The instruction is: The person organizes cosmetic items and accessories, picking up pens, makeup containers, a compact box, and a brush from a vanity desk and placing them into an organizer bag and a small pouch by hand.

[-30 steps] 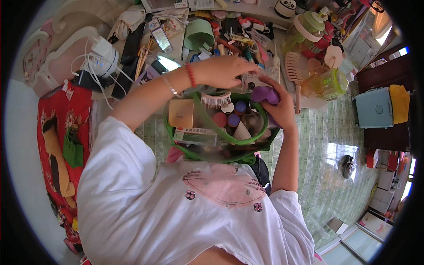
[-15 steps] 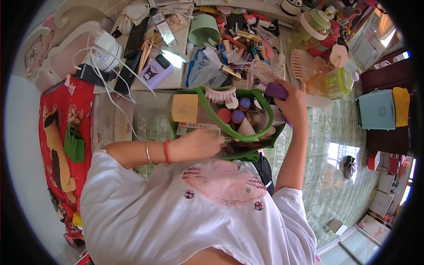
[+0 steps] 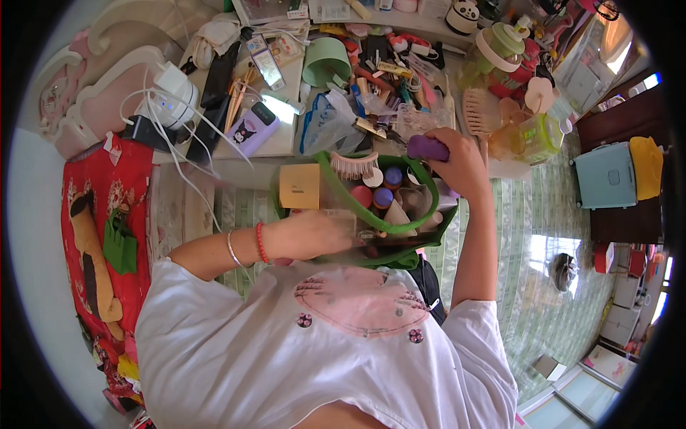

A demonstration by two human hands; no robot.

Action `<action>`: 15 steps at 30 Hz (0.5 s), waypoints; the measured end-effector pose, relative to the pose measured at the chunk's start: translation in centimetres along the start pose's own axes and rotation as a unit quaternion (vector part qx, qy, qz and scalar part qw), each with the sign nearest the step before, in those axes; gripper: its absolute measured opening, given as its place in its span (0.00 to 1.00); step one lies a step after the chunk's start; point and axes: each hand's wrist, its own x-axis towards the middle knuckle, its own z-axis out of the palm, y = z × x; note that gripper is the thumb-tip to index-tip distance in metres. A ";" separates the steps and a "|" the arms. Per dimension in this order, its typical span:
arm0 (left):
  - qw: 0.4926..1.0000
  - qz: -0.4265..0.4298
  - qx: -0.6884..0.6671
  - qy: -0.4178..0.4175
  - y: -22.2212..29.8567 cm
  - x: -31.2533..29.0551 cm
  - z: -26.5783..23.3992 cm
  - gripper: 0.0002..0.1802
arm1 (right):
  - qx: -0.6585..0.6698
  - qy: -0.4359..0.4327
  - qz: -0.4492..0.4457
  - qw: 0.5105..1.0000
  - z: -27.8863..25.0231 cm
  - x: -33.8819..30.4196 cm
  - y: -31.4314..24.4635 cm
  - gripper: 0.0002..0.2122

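A green bag (image 3: 446, 223) with loop handles stands in front of me, packed with small things. Inside it are a pale hairbrush (image 3: 355, 166), a yellow-gold box (image 3: 299, 186), blue-capped containers (image 3: 384, 197) and a round red-pink lid (image 3: 362, 196). My left hand (image 3: 311, 233) reaches over the bag's near left part, its fingers smeared by motion and partly hidden. Beside those fingers shows a small boxy thing, too blurred to name. Above the bag's far right rim, my right hand (image 3: 461, 163) is closed on a purple oblong object (image 3: 429, 148) whose kind I cannot make out.
Beyond the bag, the cluttered table holds a green cup (image 3: 326, 62), a plastic bag (image 3: 330, 121), a purple power bank (image 3: 253, 129), white cables and a pink comb (image 3: 474, 113). A yellow-green bottle (image 3: 539, 137) stands at right. A blue suitcase (image 3: 609, 179) is farther right.
My right hand has moved slightly left with the purple object, closer over the bag's handle. My left hand has shifted slightly toward me and now covers the white box that showed beside it.
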 end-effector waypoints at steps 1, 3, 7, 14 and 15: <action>0.999 -0.009 0.008 -0.035 -0.1 -0.3 0.3 0.04 | 0.027 -0.009 0.014 1.000 0.2 -0.2 0.3 0.15; 0.998 -0.014 -0.029 -0.052 -0.9 -0.9 1.0 0.04 | 0.053 -0.016 0.027 0.998 0.2 -0.3 0.5 0.15; 0.995 -0.006 -0.086 -0.055 -1.7 -2.4 2.0 0.06 | 0.101 0.008 0.088 0.991 -0.1 -0.5 0.4 0.16; 0.980 0.014 -0.196 0.015 -0.7 -3.6 -2.3 0.09 | 0.141 -0.005 0.075 0.987 0.2 -0.8 0.8 0.18; 0.971 0.014 -0.236 0.041 -0.7 -3.6 -3.8 0.09 | 0.139 -0.002 0.079 0.987 0.0 -1.0 1.1 0.18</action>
